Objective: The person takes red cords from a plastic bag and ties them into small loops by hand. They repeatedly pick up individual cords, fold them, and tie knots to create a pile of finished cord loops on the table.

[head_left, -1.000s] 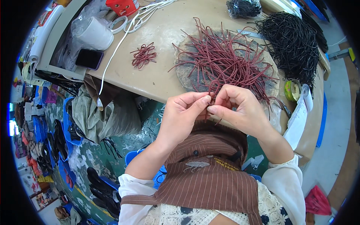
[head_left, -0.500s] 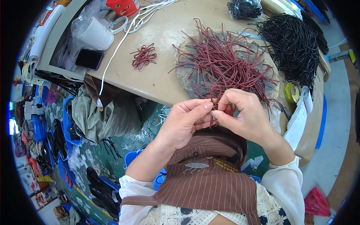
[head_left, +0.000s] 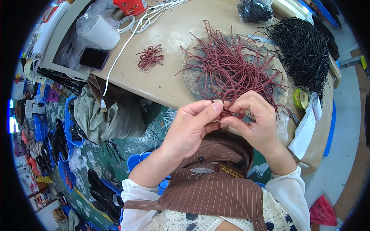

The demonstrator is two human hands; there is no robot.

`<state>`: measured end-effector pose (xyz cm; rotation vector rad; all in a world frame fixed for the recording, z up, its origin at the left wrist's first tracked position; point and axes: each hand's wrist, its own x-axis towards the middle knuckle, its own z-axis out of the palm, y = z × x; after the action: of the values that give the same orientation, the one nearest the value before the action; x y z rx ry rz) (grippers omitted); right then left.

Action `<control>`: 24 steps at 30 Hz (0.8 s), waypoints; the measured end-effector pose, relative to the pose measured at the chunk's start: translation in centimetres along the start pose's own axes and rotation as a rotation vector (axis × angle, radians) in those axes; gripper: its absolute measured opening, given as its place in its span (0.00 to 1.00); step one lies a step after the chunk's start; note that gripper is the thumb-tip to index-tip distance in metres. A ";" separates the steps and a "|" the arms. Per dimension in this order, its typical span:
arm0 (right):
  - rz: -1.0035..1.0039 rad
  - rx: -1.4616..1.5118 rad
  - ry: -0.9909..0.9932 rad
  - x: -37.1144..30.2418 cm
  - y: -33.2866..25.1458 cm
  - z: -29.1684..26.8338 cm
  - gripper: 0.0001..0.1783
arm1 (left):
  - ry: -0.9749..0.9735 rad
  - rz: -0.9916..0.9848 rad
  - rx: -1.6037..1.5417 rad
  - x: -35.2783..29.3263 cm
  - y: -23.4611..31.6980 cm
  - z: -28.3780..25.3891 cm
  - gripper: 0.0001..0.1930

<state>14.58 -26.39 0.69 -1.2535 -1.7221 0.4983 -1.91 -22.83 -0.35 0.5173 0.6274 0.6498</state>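
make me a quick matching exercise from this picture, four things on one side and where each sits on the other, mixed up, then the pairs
Things:
1. maroon cord being bent
2. small finished bundle of maroon cords
3. heap of black cords
4. dark phone

Places:
A. far right of the table
B. far left of the table, beside a white roll in plastic
C. pinched between the left hand and the right hand
D. alone on bare tabletop, left of the big maroon pile

Pairs: 1-C, 2-D, 3-A, 4-B
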 end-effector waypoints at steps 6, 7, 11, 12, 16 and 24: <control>0.263 0.210 -0.049 -0.8 0.2 -0.4 0.09 | 0.085 0.140 0.149 0.2 0.2 0.2 0.11; 0.341 0.287 -0.055 -1.0 0.0 -0.5 0.08 | 0.086 0.191 0.197 0.3 0.2 0.3 0.11; 0.615 0.642 -0.137 -0.4 -0.4 -1.2 0.07 | 0.112 0.397 0.412 0.6 -0.1 0.7 0.09; 0.639 0.688 -0.165 -0.3 -0.4 -1.3 0.07 | 0.117 0.444 0.475 0.7 -0.1 0.7 0.09; 0.681 0.819 -0.237 -0.2 -0.3 -1.4 0.05 | 0.110 0.522 0.520 0.8 -0.1 0.4 0.08; 0.419 0.507 -0.256 0.3 -0.3 -1.0 0.06 | 0.126 0.722 0.475 1.1 -0.6 -0.2 0.09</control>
<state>15.31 -26.39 1.55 -1.2029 -1.3965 1.3024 -1.13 -22.46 -1.32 1.1802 0.7169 1.2290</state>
